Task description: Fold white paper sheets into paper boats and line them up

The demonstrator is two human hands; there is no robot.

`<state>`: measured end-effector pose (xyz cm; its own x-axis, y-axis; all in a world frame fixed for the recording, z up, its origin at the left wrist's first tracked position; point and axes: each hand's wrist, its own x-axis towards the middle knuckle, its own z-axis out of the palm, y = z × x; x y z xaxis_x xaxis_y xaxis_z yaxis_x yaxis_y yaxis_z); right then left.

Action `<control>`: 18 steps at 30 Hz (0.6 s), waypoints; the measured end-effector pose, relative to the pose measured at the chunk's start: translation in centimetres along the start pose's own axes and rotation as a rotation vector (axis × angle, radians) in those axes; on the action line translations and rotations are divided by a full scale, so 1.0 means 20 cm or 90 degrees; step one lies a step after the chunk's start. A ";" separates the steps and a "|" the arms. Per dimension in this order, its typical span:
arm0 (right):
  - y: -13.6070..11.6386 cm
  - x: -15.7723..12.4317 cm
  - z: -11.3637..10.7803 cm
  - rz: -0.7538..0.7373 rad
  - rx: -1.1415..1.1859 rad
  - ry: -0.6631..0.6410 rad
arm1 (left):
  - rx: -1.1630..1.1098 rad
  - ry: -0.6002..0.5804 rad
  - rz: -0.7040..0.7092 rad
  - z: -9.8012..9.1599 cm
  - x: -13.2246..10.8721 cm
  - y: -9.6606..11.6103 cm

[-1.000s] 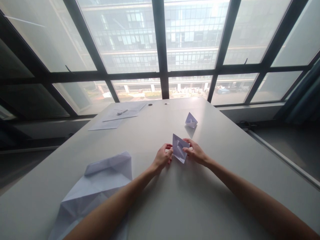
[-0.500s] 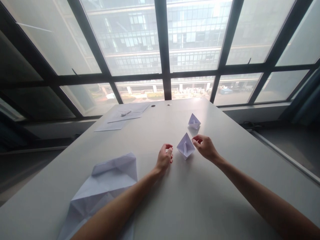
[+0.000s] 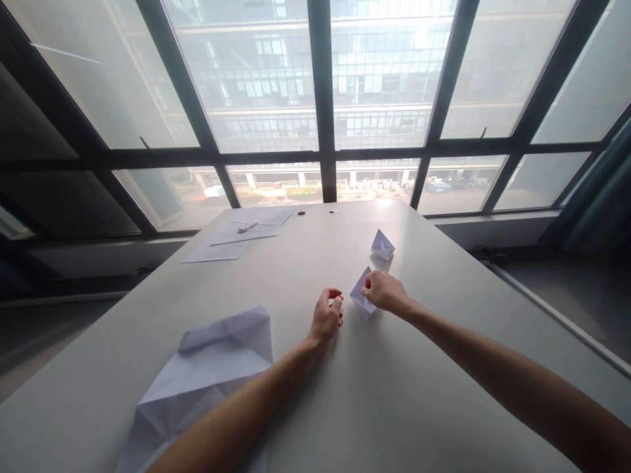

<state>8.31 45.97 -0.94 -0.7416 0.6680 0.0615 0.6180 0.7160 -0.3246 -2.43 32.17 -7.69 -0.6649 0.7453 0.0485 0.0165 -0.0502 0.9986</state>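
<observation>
A folded white paper boat (image 3: 358, 293) stands on the white table, partly covered by my right hand (image 3: 386, 291). The fingertips of that hand are pinched together at the boat's middle fold. To its left, my left hand (image 3: 327, 315) rests on the table with curled fingers. A gap shows between its thumb and forefinger, and it holds nothing. Just beyond, a second, smaller-looking paper boat (image 3: 382, 246) stands by itself. A large creased sheet of paper (image 3: 224, 341) lies at the near left, partly under my left forearm in view.
Flat paper sheets (image 3: 217, 251) lie at the far left of the table (image 3: 305, 407), with a small white object (image 3: 247, 227) on top. Two round holes are near the table's far edge. Behind it rise tall windows with dark frames (image 3: 323, 98).
My right hand has moved left from beside the nearer boat onto its middle fold, fingers closing there. The left hand has barely moved. The view has shifted slightly.
</observation>
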 end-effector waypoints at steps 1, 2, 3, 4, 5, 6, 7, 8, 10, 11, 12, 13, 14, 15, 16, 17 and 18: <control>0.00 0.00 0.00 0.003 -0.005 0.003 | -0.001 -0.001 -0.001 0.00 0.00 0.00; 0.01 0.00 0.00 0.008 -0.008 0.002 | -0.002 -0.002 -0.003 0.00 0.00 0.00; 0.01 0.00 0.00 0.014 -0.010 0.000 | -0.003 -0.002 -0.003 0.00 0.00 0.00; 0.02 0.00 0.00 0.021 -0.010 -0.003 | -0.004 -0.002 -0.002 0.00 0.00 0.00; 0.02 0.00 0.00 0.028 -0.011 -0.007 | -0.005 -0.004 0.000 0.01 0.00 0.01; 0.03 0.01 -0.01 0.033 -0.011 -0.009 | -0.007 -0.005 0.002 0.01 0.00 0.01; 0.03 0.02 -0.01 0.037 -0.011 -0.009 | -0.009 -0.005 0.003 0.01 0.00 0.01; 0.04 0.04 -0.02 0.039 -0.012 -0.005 | -0.010 -0.006 0.003 0.01 0.00 0.01; 0.04 0.08 -0.03 0.040 -0.014 0.008 | -0.011 -0.006 -0.002 0.01 -0.01 0.01; 0.04 0.12 -0.04 0.037 -0.016 0.014 | -0.011 -0.006 -0.005 0.01 -0.01 0.02; 0.04 0.15 -0.04 0.036 -0.019 0.021 | -0.012 -0.005 -0.007 0.01 -0.01 0.02; 0.04 0.20 -0.05 0.034 -0.021 0.028 | -0.013 -0.005 -0.009 0.01 -0.01 0.02; 0.04 0.24 -0.05 0.034 -0.022 0.035 | -0.015 -0.005 -0.012 0.01 -0.01 0.02; 0.04 0.29 -0.05 0.032 -0.024 0.041 | -0.016 -0.006 -0.014 0.02 -0.01 0.02; 0.03 0.34 -0.04 0.030 -0.025 0.044 | -0.018 -0.007 -0.016 0.02 -0.01 0.02; 0.02 0.39 -0.04 0.032 -0.027 0.046 | -0.019 -0.008 -0.017 0.02 -0.01 0.01; 0.01 0.44 -0.03 0.033 -0.030 0.047 | -0.019 -0.009 -0.015 0.02 -0.01 0.01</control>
<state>2.16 52.17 0.17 -0.6883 0.7161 0.1158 0.6677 0.6878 -0.2848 -2.00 32.20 -7.46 -0.6542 0.7559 0.0251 -0.0220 -0.0522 0.9984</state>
